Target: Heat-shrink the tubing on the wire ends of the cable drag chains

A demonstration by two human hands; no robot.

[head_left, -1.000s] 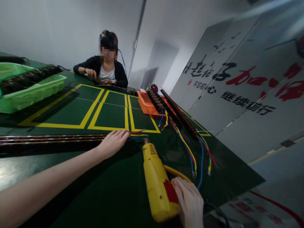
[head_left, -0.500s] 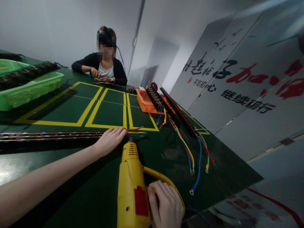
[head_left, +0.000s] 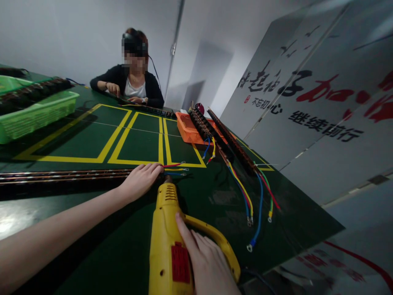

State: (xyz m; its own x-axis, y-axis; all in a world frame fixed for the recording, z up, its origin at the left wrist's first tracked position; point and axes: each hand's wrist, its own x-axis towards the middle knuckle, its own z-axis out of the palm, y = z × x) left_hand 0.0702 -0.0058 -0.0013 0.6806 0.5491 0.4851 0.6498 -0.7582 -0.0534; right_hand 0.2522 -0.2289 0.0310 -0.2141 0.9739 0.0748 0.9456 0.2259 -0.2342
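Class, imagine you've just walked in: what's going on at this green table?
The person's left hand grips the end of long dark strips; red, yellow and blue leads stick out past it. The right hand is on a yellow heat gun, its nozzle close to those leads. Across the table, a co-worker sits.

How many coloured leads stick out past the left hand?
3: red lead farthest, yellow lead in the middle, blue lead nearest the heat gun. Others may be hidden under the left hand.

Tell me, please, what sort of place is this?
It is probably a workshop for wiring assembly: there are coloured wires at the left hand, a yellow heat gun in the right hand, and a green table marked with yellow lines.
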